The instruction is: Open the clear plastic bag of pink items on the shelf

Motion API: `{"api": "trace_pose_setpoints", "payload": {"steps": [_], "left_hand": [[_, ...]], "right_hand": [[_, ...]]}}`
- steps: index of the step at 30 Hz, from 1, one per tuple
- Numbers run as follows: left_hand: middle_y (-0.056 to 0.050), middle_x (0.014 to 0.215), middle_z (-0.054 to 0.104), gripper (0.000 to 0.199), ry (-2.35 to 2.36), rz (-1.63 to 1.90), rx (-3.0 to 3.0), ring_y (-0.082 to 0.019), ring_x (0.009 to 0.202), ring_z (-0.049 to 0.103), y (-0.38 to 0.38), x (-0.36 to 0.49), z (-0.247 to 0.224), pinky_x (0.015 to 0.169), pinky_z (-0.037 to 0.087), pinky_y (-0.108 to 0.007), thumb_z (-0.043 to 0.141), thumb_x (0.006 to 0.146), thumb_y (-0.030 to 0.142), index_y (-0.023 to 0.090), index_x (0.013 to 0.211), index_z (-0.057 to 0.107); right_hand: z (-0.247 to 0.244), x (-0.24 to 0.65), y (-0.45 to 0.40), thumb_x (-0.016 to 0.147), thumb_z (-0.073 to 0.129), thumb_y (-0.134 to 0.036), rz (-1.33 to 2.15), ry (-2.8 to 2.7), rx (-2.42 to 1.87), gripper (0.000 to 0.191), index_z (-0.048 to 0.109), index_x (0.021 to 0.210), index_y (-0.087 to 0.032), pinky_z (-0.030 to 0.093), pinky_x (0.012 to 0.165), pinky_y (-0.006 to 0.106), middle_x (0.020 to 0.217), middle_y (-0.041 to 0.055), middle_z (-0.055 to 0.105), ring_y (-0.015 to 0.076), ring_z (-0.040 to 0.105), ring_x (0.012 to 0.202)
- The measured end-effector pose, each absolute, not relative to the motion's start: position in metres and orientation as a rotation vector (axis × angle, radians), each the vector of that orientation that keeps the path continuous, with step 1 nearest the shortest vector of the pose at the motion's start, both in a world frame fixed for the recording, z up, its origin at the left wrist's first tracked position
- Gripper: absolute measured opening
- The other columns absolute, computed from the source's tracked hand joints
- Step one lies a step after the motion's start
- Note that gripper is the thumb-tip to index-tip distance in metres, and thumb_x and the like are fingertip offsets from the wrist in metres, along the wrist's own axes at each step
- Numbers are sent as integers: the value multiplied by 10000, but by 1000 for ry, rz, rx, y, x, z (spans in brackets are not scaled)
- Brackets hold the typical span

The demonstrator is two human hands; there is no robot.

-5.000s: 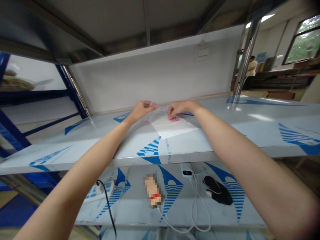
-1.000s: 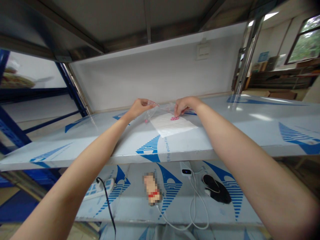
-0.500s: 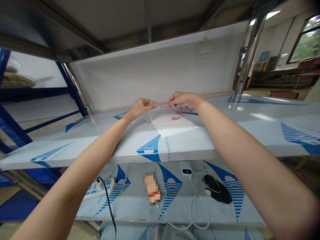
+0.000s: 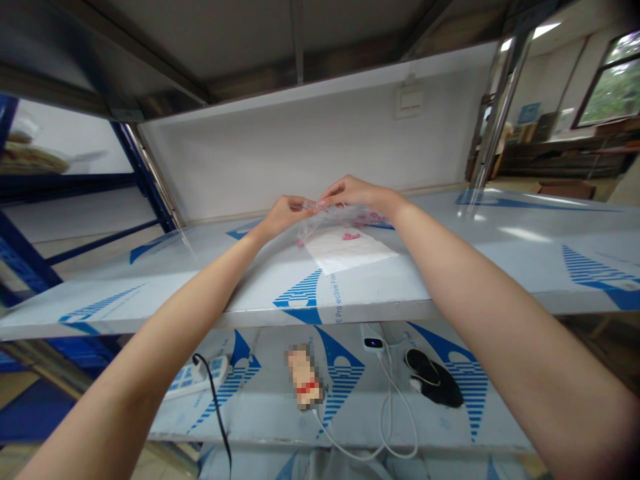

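Note:
Both hands are at the top edge of a clear plastic bag (image 4: 316, 230) with small pink pieces inside. My left hand (image 4: 286, 215) is closed, pinching the bag's edge between thumb and fingers. From the right, my right hand (image 4: 347, 192) pinches the same edge, its fingertips close to the left ones. Below them a white sheet (image 4: 345, 253), paper or tissue, lies on the film-covered shelf (image 4: 240, 293). A small cluster of pink beads (image 4: 351, 236) shows above the sheet; whether it lies on it or inside the bag I cannot tell.
On the lower shelf are a power strip (image 4: 200, 377) with a black cord, a pixelated phone-sized object (image 4: 305, 377) on a white cable, a white device with a small display (image 4: 373, 343) and a black object (image 4: 434, 378). A metal shelf (image 4: 250, 47) hangs overhead.
My right hand has shifted left along the bag's edge, bringing its fingertips nearer to my left hand. My left hand stays almost in place, still pinching the bag.

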State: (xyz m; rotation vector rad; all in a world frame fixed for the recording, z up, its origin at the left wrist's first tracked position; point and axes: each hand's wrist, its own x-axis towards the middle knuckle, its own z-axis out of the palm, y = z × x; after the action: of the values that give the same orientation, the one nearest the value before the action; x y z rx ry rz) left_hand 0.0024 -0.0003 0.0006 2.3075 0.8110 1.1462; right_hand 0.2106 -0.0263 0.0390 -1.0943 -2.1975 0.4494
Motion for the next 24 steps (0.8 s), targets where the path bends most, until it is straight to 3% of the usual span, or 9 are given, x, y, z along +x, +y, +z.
{"api": "trace_pose_setpoints", "payload": {"steps": [6, 10, 13, 17, 24], "left_hand": [[-143, 1031, 735, 498, 766, 1140, 2312, -208, 900, 672, 0, -1, 2, 829, 495, -308, 751, 739, 547, 115, 986, 761], [-137, 1038, 735, 522, 767, 1139, 2299, -217, 912, 676, 0, -1, 2, 842, 503, -314, 757, 718, 572, 125, 988, 762], [-137, 1041, 735, 528, 797, 1128, 2303, -217, 919, 675, 0, -2, 3, 849, 500, -316, 754, 716, 580, 127, 986, 759], [-146, 1047, 732, 560, 810, 1128, 2295, -218, 915, 673, -1, -2, 3, 842, 499, -315, 753, 704, 600, 119, 991, 755], [-151, 1026, 733, 545, 830, 1122, 2331, -210, 881, 667, -2, -2, 4, 814, 496, -312, 743, 725, 577, 104, 995, 753]], "right_hand": [[36, 224, -9, 779, 749, -390, 360, -2019, -1279, 338, 737, 979, -118, 432, 633, 280, 823, 94, 692, 168, 561, 689], [26, 233, 5, 745, 783, -293, 608, -2219, -1590, 218, 722, 846, -111, 448, 605, 257, 824, 92, 697, 143, 579, 652], [19, 235, 10, 686, 831, -321, 822, -2353, -1694, 276, 718, 835, -118, 471, 619, 233, 828, 80, 701, 152, 628, 714], [18, 235, 13, 650, 856, -369, 810, -2408, -1737, 346, 726, 852, -120, 485, 639, 220, 850, 76, 706, 170, 660, 802], [18, 235, 15, 591, 872, -479, 775, -2532, -1654, 443, 732, 824, -129, 486, 624, 213, 751, 48, 689, 154, 641, 737]]}}
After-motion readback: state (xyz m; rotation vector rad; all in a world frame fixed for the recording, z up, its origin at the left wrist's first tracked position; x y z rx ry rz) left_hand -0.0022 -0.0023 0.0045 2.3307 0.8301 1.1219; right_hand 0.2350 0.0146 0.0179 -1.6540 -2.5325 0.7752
